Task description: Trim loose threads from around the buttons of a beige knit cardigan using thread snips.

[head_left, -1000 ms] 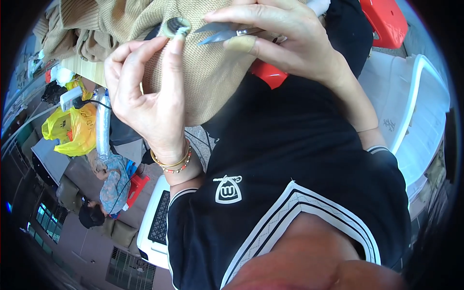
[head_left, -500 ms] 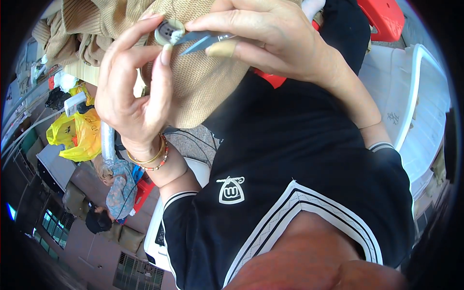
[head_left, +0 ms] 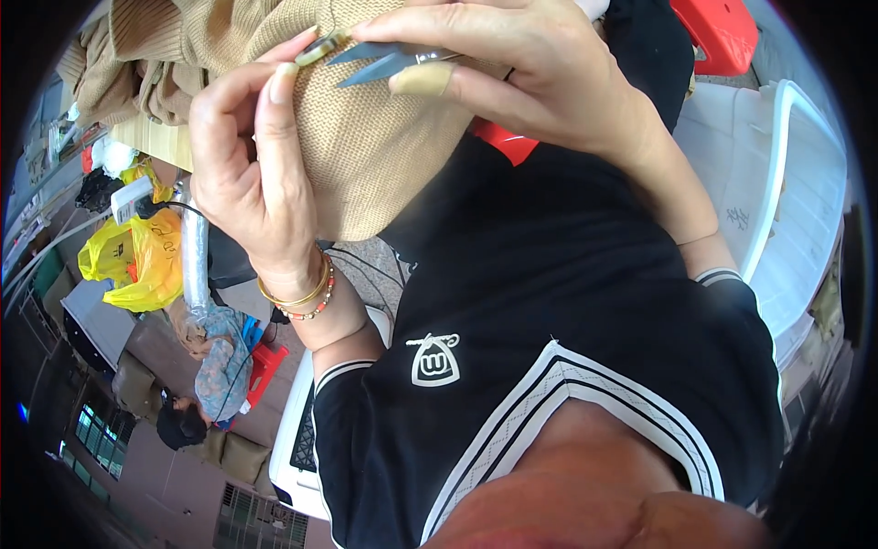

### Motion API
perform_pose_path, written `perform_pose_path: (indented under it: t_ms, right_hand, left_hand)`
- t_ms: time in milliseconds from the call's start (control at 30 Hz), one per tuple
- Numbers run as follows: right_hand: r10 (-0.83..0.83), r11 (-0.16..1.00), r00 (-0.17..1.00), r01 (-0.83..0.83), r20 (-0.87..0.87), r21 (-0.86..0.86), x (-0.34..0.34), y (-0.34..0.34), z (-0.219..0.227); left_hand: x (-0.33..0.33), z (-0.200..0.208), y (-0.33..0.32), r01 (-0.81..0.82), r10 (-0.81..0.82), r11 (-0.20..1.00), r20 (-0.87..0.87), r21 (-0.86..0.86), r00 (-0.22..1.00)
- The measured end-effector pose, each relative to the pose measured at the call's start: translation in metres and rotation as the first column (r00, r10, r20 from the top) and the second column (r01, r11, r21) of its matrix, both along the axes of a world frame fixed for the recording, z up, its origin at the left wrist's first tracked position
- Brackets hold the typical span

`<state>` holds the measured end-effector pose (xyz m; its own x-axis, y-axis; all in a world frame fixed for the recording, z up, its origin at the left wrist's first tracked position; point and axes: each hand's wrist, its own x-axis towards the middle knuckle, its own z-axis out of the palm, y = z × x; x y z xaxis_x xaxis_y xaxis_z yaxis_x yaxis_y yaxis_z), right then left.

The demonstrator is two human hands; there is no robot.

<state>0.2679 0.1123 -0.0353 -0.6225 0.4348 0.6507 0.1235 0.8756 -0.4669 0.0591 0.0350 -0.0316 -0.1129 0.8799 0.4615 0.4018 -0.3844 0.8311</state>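
A round button [head_left: 321, 47], seen nearly edge-on, is pinched between the thumb and fingers of my left hand [head_left: 251, 160]. My right hand [head_left: 558, 78] grips a pair of small thread snips [head_left: 382, 66], whose two pointed blades are apart and aimed left, close to the button. A tan covering wraps my right thumb tip. Behind and below both hands spreads a tan knitted garment [head_left: 366, 156], its ribbed parts bunched at the upper left. Whether thread still joins the button to the knit is hidden.
At the right stands a white plastic bin [head_left: 777, 197], with a red plastic stool [head_left: 718, 35] beyond it. To the left are a yellow plastic bag [head_left: 146, 261], cables, and a person [head_left: 219, 366] sitting farther off.
My left hand has tilted the button from face-on to nearly edge-on and shifted slightly. The snips' blades have come away from the button's face, and pale thread bits there no longer show.
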Motion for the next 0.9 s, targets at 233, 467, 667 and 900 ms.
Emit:
perform_pose_path:
  t_ms: [233, 467, 667, 900]
  right_hand:
    - [-0.166, 0.983, 0.972, 0.176, 0.165, -0.045, -0.002, -0.006, 0.023]
    - [-0.084, 0.986, 0.996, 0.084, 0.005, -0.146, 0.003, 0.007, 0.025]
    - [-0.066, 0.996, 0.997, 0.068, 0.027, -0.057, 0.008, 0.012, 0.023]
    - [-0.028, 0.995, 0.980, 0.047, 0.197, -0.089, 0.006, 0.017, 0.024]
  left_hand:
    - [0.016, 0.001, 0.002, -0.135, 0.136, 0.991, -0.045, 0.016, 0.990]
    - [0.018, 0.005, 0.005, -0.123, 0.122, 0.992, -0.018, -0.002, 0.992]
    - [0.016, 0.005, 0.007, -0.115, 0.115, 0.993, -0.006, -0.030, 0.993]
    - [0.007, 0.001, 0.003, -0.106, 0.105, 0.994, -0.017, -0.008, 0.994]
